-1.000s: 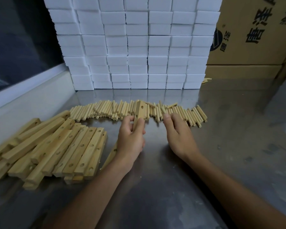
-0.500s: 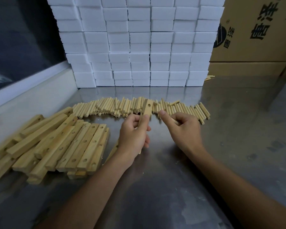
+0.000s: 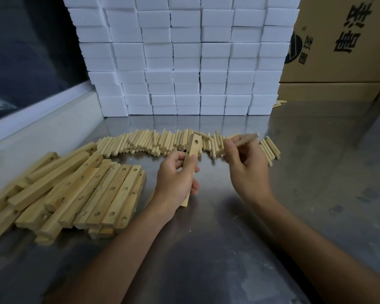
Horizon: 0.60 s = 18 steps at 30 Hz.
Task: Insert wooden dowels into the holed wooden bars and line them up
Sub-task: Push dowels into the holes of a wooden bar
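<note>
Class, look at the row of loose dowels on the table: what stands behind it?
Behind the dowel row stands a stack of white blocks, with cardboard boxes to its right. What is behind the stack is covered.

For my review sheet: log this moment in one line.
left hand grips holed bar upright | right hand pinches dowel | not inserted

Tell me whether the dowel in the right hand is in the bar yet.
Not in. The right hand pinches the dowel clear of the bar held by the left hand; the bar's top hole is empty.
</note>
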### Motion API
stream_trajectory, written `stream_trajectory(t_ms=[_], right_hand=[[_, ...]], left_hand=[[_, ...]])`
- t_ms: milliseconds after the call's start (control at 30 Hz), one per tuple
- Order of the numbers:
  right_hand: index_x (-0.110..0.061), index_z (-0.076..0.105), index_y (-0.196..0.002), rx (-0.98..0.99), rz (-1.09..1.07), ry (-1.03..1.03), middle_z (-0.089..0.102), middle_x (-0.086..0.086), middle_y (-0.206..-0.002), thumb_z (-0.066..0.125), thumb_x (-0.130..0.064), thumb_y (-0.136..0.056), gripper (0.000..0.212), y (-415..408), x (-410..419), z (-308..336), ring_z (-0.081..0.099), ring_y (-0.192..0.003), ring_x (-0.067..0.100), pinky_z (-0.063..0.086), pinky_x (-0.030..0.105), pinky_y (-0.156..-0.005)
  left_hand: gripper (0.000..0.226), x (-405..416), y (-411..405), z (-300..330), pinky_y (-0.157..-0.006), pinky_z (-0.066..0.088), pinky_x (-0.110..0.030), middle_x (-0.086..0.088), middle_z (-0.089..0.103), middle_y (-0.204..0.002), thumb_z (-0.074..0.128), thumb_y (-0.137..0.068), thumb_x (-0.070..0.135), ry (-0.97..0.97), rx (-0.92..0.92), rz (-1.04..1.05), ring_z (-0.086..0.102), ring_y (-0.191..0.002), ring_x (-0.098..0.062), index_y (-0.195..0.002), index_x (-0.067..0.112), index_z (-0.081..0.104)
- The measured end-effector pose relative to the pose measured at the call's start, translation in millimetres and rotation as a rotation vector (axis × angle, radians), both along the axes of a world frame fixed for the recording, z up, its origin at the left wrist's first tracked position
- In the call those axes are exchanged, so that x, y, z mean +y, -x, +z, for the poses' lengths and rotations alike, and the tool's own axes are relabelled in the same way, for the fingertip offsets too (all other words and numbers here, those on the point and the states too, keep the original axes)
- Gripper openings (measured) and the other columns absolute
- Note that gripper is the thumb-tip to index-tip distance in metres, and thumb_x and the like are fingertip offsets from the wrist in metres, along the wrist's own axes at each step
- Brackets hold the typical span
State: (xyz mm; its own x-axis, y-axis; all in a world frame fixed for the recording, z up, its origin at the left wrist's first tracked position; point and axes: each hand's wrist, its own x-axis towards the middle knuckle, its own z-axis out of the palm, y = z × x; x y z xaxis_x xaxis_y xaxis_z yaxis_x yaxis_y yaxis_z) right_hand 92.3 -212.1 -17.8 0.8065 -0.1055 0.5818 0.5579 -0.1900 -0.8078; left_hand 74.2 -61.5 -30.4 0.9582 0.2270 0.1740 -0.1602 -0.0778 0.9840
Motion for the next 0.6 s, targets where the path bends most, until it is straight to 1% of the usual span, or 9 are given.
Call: stream_trajectory(t_ms=[33,100,167,233,333,467,600], right_hand=[[-0.018,0.060,-0.087,0.023,0.021,-0.034,0.068,-0.001,-0.080,0.063,-0.020,-0.097,0.011,2,0,0,0.068,-0.072,0.017,0.056,0.030,-0.065],[-0.018,0.065,-0.085,0.083,0.074,-0.101,0.073,0.001,-0.078,0.068,-0.013,-0.093,0.010,5,1,2,0.071,-0.070,0.015,0.053,0.021,-0.061],[-0.014,0.069,-0.086,0.160,0.156,-0.200,0.075,0.005,-0.078,0.069,-0.007,-0.091,0.009,7,1,6,0.072,-0.069,0.017,0.051,0.016,-0.059],[-0.014,0.072,-0.091,0.219,0.210,-0.237,0.077,0.005,-0.082,0.068,-0.006,-0.091,0.009,7,0,8,0.073,-0.072,0.017,0.051,0.016,-0.060],[-0.015,0.073,-0.098,0.222,0.243,-0.200,0.077,0.002,-0.087,0.068,-0.010,-0.092,0.009,8,1,8,0.074,-0.075,0.019,0.053,0.019,-0.062],[-0.019,0.074,-0.097,0.207,0.236,-0.176,0.077,0.002,-0.088,0.069,-0.012,-0.092,0.010,8,2,7,0.074,-0.076,0.021,0.054,0.021,-0.062],[-0.015,0.075,-0.098,0.192,0.237,-0.154,0.077,0.001,-0.086,0.068,-0.009,-0.092,0.010,5,-2,5,0.073,-0.073,0.018,0.051,0.018,-0.060]], left_hand=[[0.013,0,0,0,-0.043,0.049,-0.033,-0.003,0.067,-0.080,0.057,-0.099,0.024,-0.002,-0.003,0.002,0.056,-0.044,-0.020,-0.092,0.013,0.060],[0.007,0,-1,0,-0.040,0.046,-0.030,-0.003,0.067,-0.079,0.058,-0.099,0.022,0.009,-0.008,0.003,0.054,-0.043,-0.018,-0.095,0.017,0.062],[0.006,0,0,2,-0.038,0.042,-0.027,-0.003,0.068,-0.080,0.058,-0.099,0.019,0.019,-0.007,-0.001,0.054,-0.044,-0.017,-0.096,0.022,0.063],[0.007,0,0,3,-0.037,0.039,-0.026,-0.004,0.070,-0.085,0.059,-0.098,0.017,0.027,-0.002,-0.013,0.056,-0.045,-0.018,-0.098,0.023,0.064],[0.008,0,3,5,-0.038,0.039,-0.027,-0.004,0.072,-0.092,0.060,-0.098,0.019,0.007,0.000,-0.031,0.058,-0.047,-0.019,-0.104,0.019,0.066],[0.010,-2,7,8,-0.039,0.040,-0.028,-0.004,0.072,-0.093,0.062,-0.097,0.020,-0.003,-0.015,-0.047,0.058,-0.049,-0.018,-0.106,0.018,0.068],[0.009,-3,9,11,-0.038,0.040,-0.027,-0.005,0.072,-0.095,0.062,-0.097,0.017,-0.003,-0.023,-0.036,0.057,-0.049,-0.017,-0.103,0.019,0.068]])
